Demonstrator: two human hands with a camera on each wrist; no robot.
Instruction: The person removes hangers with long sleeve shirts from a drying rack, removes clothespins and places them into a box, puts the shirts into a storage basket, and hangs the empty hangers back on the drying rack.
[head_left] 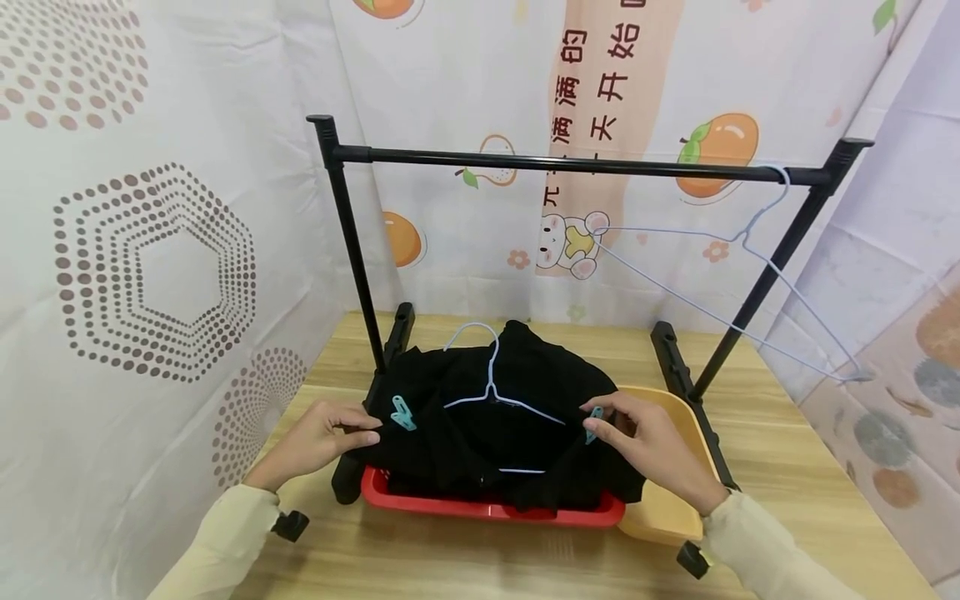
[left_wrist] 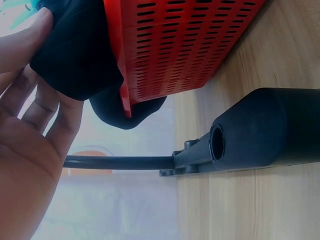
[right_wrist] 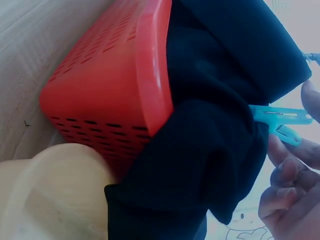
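A black garment (head_left: 525, 367) lies heaped over a red basket (head_left: 491, 510), its folds hanging past the rim. Through its neckline rises the hook of a light-blue hanger (head_left: 492, 367). One teal clothespin (head_left: 402, 413) is clipped at the garment's left shoulder, and a second clothespin (head_left: 593, 425) grips the right side. My left hand (head_left: 322, 437) pinches the cloth at the left edge, thumb in front and fingers behind it, as the left wrist view shows. My right hand (head_left: 652, 442) holds the right clothespin between thumb and fingers; its jaws bite the fabric in the right wrist view.
A black rack stands behind and around the basket, its bar (head_left: 525, 162) running across above. Another light-blue hanger (head_left: 742, 237) hangs from the bar's right end. A yellow basket (head_left: 660, 517) sits at the red basket's right, on the wooden table (head_left: 420, 567).
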